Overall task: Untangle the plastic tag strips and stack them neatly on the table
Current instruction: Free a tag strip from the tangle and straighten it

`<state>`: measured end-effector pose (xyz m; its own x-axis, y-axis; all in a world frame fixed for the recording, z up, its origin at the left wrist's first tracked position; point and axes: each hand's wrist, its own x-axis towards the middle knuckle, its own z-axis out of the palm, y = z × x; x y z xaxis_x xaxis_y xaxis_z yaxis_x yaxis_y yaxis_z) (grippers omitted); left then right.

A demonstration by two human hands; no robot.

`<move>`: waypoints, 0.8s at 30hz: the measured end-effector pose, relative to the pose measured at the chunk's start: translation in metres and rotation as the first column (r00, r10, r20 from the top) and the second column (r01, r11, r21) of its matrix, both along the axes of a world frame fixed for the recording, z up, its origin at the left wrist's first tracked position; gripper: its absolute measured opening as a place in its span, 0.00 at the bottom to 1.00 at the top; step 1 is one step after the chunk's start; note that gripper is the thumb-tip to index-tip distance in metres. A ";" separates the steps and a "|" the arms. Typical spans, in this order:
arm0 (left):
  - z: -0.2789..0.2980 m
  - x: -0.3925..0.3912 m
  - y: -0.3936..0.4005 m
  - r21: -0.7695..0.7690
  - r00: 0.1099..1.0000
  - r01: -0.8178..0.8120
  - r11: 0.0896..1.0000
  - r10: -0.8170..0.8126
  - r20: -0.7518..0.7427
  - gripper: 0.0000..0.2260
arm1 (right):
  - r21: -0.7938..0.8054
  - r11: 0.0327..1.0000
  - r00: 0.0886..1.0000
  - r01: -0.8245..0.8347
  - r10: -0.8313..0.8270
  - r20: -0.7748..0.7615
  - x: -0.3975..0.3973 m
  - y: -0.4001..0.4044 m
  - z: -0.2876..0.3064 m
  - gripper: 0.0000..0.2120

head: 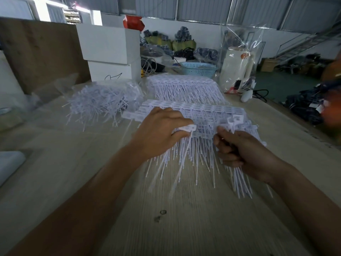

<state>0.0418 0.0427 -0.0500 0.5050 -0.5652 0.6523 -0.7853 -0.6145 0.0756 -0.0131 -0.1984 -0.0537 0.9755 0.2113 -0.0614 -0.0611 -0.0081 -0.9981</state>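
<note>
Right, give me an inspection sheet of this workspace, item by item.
Surface: pale wood-grain table, two small dark marks near the front.
Job's things: tangled heap of tag strips at left on clear plastic; neat far stack; near stack under the hands.
Clutter: white boxes, red bag, blue basket, clear bag.
Hands: left hand pinches a tag strip; right hand grips strips at the near stack.
Cables: black cable at far right; pale cords beside the boxes.
Surroundings: warehouse, dark bundles on the floor, metal stairs.
</note>
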 end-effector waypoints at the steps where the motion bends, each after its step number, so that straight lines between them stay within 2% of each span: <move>1: 0.001 -0.002 -0.005 -0.066 0.999 0.012 0.998 -0.014 -0.039 0.12 | -0.004 1.000 1.000 0.007 -0.007 0.006 -0.001 0.005 -0.002 0.18; 4: 0.003 -0.009 -0.017 -0.200 0.991 0.036 0.979 -0.061 -0.121 0.12 | -0.018 1.000 1.000 -0.011 0.012 0.020 -0.006 0.023 -0.004 0.20; 7: -0.001 -0.015 -0.029 -0.202 0.980 0.068 0.977 -0.103 -0.168 0.07 | -0.035 0.999 0.998 -0.013 0.016 0.066 -0.011 0.036 -0.006 0.20; 11: -0.004 -0.019 -0.038 -0.216 0.963 0.111 0.970 -0.158 -0.217 0.15 | 0.010 0.999 0.998 0.039 -0.039 0.058 -0.011 0.038 -0.008 0.24; 14: -0.003 -0.016 -0.030 -0.258 0.935 0.164 0.952 -0.233 -0.266 0.20 | 0.049 0.995 0.995 0.089 -0.092 0.049 -0.008 0.033 -0.007 0.18; 18: -0.004 -0.010 -0.016 -0.243 0.938 0.091 0.966 -0.165 -0.304 0.23 | 0.106 0.986 0.989 0.131 -0.136 0.049 -0.004 0.022 -0.007 0.15; 20: -0.006 -0.009 -0.015 -0.183 0.948 0.051 0.982 -0.105 -0.301 0.19 | 0.120 0.984 0.989 0.131 -0.139 0.057 -0.003 0.020 -0.008 0.15; 22: -0.009 -0.006 -0.016 -0.110 0.963 0.036 0.993 -0.064 -0.262 0.11 | 0.168 0.981 0.992 0.094 -0.105 0.063 -0.002 0.020 -0.010 0.16; 24: -0.010 -0.006 -0.017 -0.097 0.976 0.031 0.995 -0.051 -0.212 0.08 | 0.230 0.972 0.996 0.052 -0.067 0.057 -0.002 0.021 -0.010 0.15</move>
